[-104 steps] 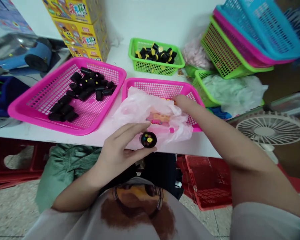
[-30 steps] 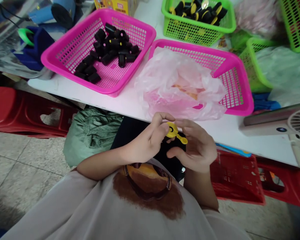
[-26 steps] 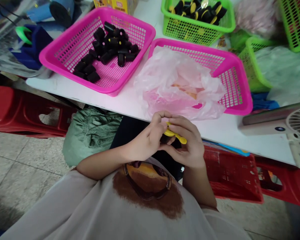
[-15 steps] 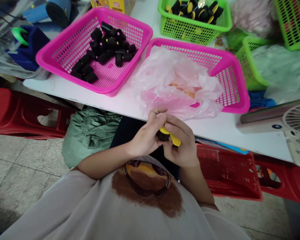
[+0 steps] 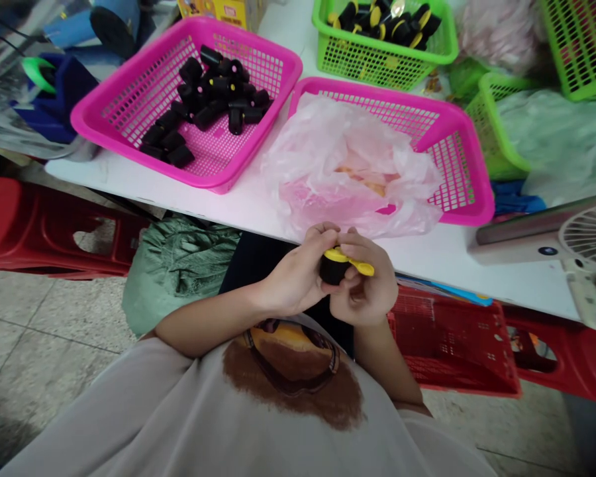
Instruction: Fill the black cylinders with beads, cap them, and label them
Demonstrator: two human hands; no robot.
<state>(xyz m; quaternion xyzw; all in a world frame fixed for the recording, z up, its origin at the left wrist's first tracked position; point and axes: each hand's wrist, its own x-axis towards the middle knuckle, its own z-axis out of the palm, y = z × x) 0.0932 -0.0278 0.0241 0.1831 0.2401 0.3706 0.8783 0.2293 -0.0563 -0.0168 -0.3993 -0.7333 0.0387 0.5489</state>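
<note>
My left hand [image 5: 298, 275] is closed around a small black cylinder [image 5: 332, 271], holding it just off the table's front edge, over my lap. On top of the cylinder sits a yellow cap [image 5: 336, 254] with a rounded tab sticking out to the right. The fingers of my right hand [image 5: 372, 285] are bent and press on the cap and the cylinder's right side. Beyond both hands a crumpled translucent plastic bag [image 5: 308, 146], with yellow-orange pieces showing in it, lies in a pink basket [image 5: 483, 192].
Another pink basket [image 5: 223, 179] holds several black cylinders. Behind stands a green basket [image 5: 367, 66] of black-and-yellow pieces. A fan [image 5: 521, 228] is at the table's right end, a blue tape dispenser [image 5: 54, 106] at the left. Red stools [image 5: 54, 228] and a red crate [image 5: 451, 344] are below.
Both hands have moved slightly right with the capped cylinder. The cylinder now stands more upright, its yellow tab pointing right, and my right fingers have shifted, showing more of the black side.
</note>
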